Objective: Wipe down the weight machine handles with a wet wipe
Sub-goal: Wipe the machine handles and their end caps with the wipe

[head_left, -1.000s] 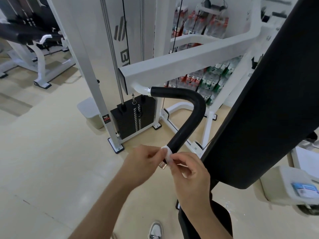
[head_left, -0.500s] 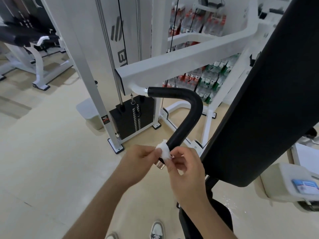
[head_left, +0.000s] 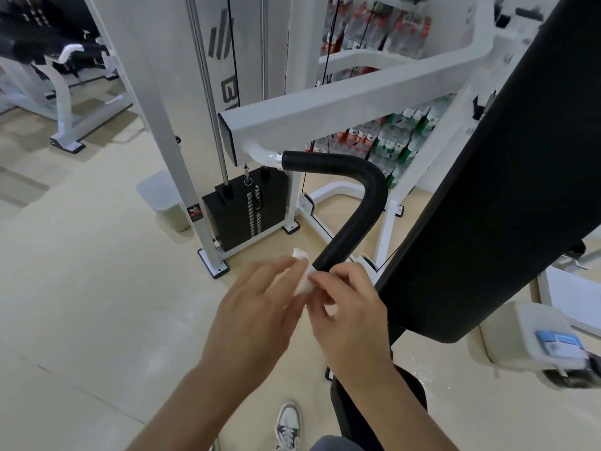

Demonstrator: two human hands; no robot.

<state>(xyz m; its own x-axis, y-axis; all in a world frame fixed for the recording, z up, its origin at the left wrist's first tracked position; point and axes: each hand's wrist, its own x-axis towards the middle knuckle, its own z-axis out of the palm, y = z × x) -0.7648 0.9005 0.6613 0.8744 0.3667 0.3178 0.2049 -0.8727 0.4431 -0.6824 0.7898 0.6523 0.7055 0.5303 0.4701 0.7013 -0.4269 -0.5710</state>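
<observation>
A bent black foam handle (head_left: 356, 209) hangs from the white arm (head_left: 331, 109) of the weight machine and slopes down toward me. Its lower tip is hidden behind my fingers. A small white wet wipe (head_left: 304, 277) is pinched between both hands just below and left of that tip. My left hand (head_left: 260, 307) holds the wipe's left side with fingers fairly straight. My right hand (head_left: 348, 307) pinches its right side with thumb and fingertips, close against the handle's end.
A black back pad (head_left: 494, 177) slants up on the right, very near my right hand. The weight stack (head_left: 247, 209) and white frame posts stand behind the handle. Shrink-wrapped bottle packs (head_left: 390, 138) lie beyond. Another machine (head_left: 61, 79) is far left. My shoe (head_left: 287, 426) shows below.
The wipe has come off the handle's lower end and now sits between my hands just left of it. Both hands have shifted slightly, the left fingers stretching out.
</observation>
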